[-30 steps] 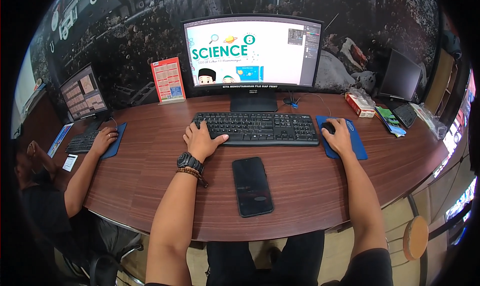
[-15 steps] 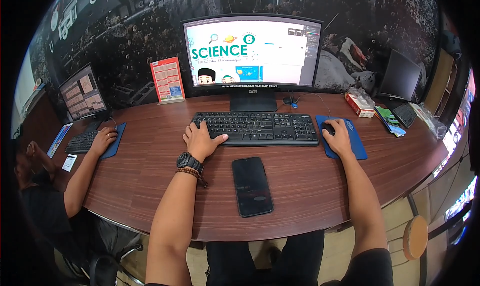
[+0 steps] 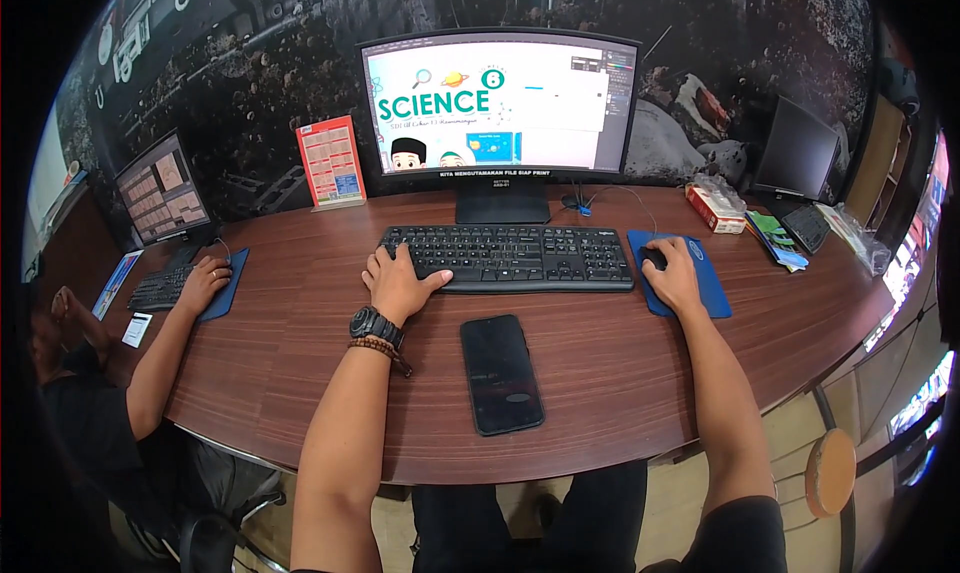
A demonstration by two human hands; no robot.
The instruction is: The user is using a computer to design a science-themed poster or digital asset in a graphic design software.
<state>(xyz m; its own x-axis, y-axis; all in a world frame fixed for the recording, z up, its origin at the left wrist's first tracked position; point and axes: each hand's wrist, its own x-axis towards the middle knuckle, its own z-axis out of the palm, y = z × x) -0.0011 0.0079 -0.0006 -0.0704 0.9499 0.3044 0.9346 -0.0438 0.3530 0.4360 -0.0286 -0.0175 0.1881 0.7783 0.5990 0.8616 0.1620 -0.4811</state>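
My left hand rests on the left end of a black keyboard, fingers spread over the keys and thumb by its front edge. A black watch and a beaded bracelet circle that wrist. To the right, my right hand is wrapped over a dark computer mouse, mostly hidden under the fingers, on a blue mouse pad. Between my forearms a black smartphone lies face up, its screen dark. Behind the keyboard stands a curved monitor showing a colourful page with cartoon children, a magnifying glass and a planet.
A red-and-white calendar stands left of the monitor. At far left a co-worker's hand rests at a second blue pad, beside another keyboard and screen. A red-and-white box, leaflets and a dark monitor occupy the right side.
The whole view has shifted very slightly. Both my hands keep their places on the keyboard and the mouse, and the page on the monitor looks the same.
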